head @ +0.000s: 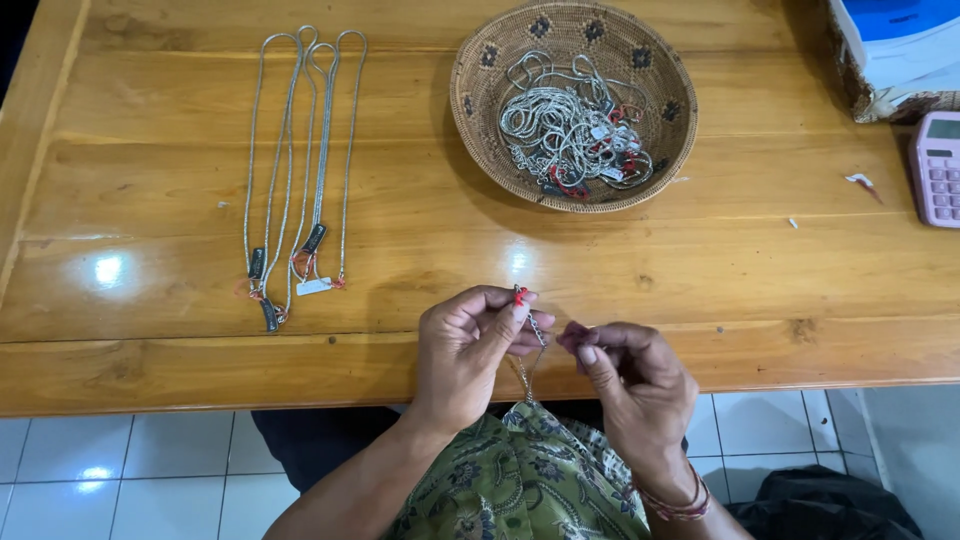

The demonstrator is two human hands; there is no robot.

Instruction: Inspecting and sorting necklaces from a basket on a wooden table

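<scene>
My left hand pinches the top end of a thin silver chain between thumb and forefinger; a small red bit sits right at the fingertips. My right hand is just beside it, thumb and forefinger pressed together on something small and dark at the chain's side. Can't tell what it is. The chain drops from the left pinch, between both hands, down past the table edge toward my lap, over the green patterned cloth. Red cord bracelet on my right wrist.

Both hands hover over the near edge of the wooden table. Ahead and slightly right of them: round woven basket with a tangle of silver chains, some with red and dark tags. Ahead and well to the left: four silver chains laid out straight side by side, tags at the near ends. Far right: pink calculator, and beyond it a white and blue box. White floor tiles below the table.
</scene>
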